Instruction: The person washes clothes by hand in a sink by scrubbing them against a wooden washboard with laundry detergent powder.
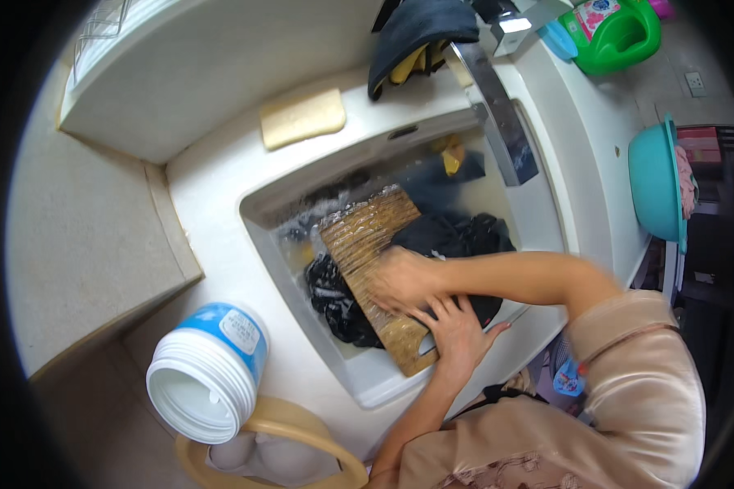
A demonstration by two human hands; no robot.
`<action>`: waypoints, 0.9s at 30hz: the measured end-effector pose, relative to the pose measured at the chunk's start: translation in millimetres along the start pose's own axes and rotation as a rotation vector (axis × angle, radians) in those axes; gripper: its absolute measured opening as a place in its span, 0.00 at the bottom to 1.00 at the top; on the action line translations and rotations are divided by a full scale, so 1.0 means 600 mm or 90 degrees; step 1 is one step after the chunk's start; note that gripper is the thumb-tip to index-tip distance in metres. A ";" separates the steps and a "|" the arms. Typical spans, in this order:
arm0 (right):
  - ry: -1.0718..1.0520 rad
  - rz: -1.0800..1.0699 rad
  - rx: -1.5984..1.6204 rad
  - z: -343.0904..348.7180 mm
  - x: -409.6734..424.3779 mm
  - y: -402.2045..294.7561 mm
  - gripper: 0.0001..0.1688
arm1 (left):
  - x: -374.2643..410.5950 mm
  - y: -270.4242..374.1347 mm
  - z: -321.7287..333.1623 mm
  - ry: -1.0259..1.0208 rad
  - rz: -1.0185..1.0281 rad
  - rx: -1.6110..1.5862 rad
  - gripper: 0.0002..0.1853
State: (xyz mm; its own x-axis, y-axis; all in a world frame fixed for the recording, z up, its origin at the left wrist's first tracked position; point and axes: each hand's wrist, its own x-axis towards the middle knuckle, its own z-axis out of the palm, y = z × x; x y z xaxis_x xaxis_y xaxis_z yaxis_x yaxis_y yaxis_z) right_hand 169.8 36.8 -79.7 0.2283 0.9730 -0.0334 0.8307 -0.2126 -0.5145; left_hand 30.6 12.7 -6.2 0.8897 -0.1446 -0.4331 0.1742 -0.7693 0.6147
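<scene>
A wooden washboard (367, 235) with a ridged face lies slanted in a white sink (367, 391) that holds cloudy water. On its lower half is my right hand (404, 278), blurred and curled; whatever it may grip is hidden. Just below it, my left hand (455, 333) rests with fingers spread, near the board's cut-out handle end and on the edge of a wet black garment (434, 235). That garment bunches at the board's right side and passes under my right forearm. More wet black cloth (336, 305) lies in the water left of the board.
A metal faucet (495, 110) overhangs the sink's right side. On the ledge sit a yellowish bar (303, 119) and a dark cap-like item (422, 36). An uncapped white tub (211, 373), a beige basin (342, 464), a teal basin (651, 180) and a green detergent bottle (611, 36) stand around.
</scene>
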 end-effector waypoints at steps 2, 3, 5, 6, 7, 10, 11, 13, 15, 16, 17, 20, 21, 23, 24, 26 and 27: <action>0.113 0.167 -0.060 0.011 0.073 0.077 0.14 | -0.003 0.014 0.022 0.119 0.096 0.035 0.59; 0.129 0.161 -0.048 0.022 0.104 0.083 0.15 | 0.005 -0.008 0.046 0.143 0.129 0.071 0.57; 0.112 0.155 -0.008 0.016 0.107 0.072 0.17 | 0.008 -0.030 -0.016 0.094 0.113 0.011 0.45; 0.231 0.107 0.048 0.008 0.093 0.071 0.19 | 0.006 -0.050 -0.039 0.105 0.101 -0.073 0.39; 0.347 0.058 0.101 -0.007 0.069 0.077 0.20 | 0.009 -0.068 -0.060 0.118 0.091 -0.159 0.33; 0.556 0.426 0.594 -0.036 -0.078 0.129 0.20 | 0.043 -0.134 -0.087 0.338 -0.061 -0.386 0.15; 0.624 0.506 0.568 0.010 -0.199 0.225 0.20 | 0.071 -0.123 -0.106 0.422 0.007 -0.168 0.15; 0.716 0.733 0.761 0.013 -0.282 0.239 0.22 | 0.103 -0.152 -0.128 0.462 -0.042 -0.077 0.25; 0.801 0.857 0.835 0.030 -0.363 0.270 0.25 | 0.152 -0.146 -0.126 0.377 -0.015 0.014 0.30; 0.863 0.837 0.874 0.037 -0.381 0.283 0.27 | 0.170 -0.135 -0.115 0.325 0.030 0.042 0.31; 0.928 0.813 0.910 0.041 -0.398 0.296 0.28 | 0.188 -0.124 -0.103 0.273 0.075 0.069 0.32; 0.664 0.536 1.255 0.020 -0.343 0.240 0.30 | 0.202 -0.129 -0.056 0.197 0.070 0.236 0.38; 0.407 0.317 1.347 -0.012 -0.319 0.199 0.30 | 0.204 -0.128 -0.048 0.198 0.050 0.267 0.39; 0.083 0.398 1.102 -0.112 -0.287 0.115 0.17 | 0.199 -0.137 -0.036 0.205 0.047 0.242 0.38; 0.093 0.376 0.910 -0.109 -0.295 0.114 0.14 | 0.196 -0.125 -0.033 0.201 0.087 0.247 0.39; 0.012 0.361 0.570 -0.112 -0.316 0.122 0.19 | 0.160 -0.108 -0.045 0.125 0.162 0.135 0.41; -0.078 0.365 0.441 -0.108 -0.335 0.122 0.23 | 0.138 -0.103 -0.054 0.088 0.199 0.080 0.42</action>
State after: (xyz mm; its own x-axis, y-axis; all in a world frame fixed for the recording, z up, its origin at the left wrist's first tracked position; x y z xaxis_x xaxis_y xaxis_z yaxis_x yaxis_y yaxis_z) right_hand 217.9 -180.0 -55.0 0.4237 0.7458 -0.5140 0.1055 -0.6043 -0.7898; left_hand 107.1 68.7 -58.8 0.9419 -0.3059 -0.1387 -0.1607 -0.7731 0.6136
